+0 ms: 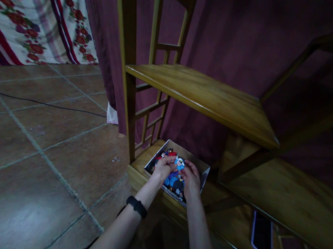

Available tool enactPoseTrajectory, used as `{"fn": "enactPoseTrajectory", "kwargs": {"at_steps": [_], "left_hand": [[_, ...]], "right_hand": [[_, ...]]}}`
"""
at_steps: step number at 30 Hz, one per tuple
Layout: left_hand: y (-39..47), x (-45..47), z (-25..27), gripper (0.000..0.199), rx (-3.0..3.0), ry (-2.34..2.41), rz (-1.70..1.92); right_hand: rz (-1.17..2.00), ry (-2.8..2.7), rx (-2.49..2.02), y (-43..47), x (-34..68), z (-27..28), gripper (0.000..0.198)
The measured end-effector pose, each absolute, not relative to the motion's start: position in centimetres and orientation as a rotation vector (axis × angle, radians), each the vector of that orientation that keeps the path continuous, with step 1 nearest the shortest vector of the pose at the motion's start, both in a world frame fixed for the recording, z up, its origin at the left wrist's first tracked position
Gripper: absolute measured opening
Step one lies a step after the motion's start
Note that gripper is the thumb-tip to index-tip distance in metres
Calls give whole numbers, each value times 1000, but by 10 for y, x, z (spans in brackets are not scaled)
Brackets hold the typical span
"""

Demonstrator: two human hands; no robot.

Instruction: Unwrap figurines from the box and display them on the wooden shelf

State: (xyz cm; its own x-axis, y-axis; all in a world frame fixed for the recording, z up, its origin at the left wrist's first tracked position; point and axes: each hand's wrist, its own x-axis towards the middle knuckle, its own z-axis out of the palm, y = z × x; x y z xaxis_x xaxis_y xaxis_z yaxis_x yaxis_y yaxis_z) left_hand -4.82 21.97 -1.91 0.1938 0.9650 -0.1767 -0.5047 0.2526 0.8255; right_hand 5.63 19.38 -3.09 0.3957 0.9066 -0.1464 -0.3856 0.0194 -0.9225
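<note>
Both hands are over an open cardboard box that stands on the lowest wooden shelf. Between them is a small flat figure in light blue and white, with a cartoon look; its exact kind is too small to tell. My left hand pinches its left edge, and my right hand grips its right edge. Below, the box holds several small colourful pieces in blue, red and black, partly covered by my hands. A black band is around my left wrist.
A wooden shelf board juts out above the box, with lattice uprights at its left. On the low shelf to the right lies a phone. A thin black cable crosses the tiled floor. Purple curtain hangs behind.
</note>
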Motion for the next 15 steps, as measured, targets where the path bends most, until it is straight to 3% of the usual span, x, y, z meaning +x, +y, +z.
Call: {"fn": "enactPoseTrajectory", "kwargs": {"at_steps": [15], "left_hand": [[219, -46, -23, 27, 647, 810, 1211]], "right_hand": [[1201, -546, -1046, 195, 60, -33, 25]]}}
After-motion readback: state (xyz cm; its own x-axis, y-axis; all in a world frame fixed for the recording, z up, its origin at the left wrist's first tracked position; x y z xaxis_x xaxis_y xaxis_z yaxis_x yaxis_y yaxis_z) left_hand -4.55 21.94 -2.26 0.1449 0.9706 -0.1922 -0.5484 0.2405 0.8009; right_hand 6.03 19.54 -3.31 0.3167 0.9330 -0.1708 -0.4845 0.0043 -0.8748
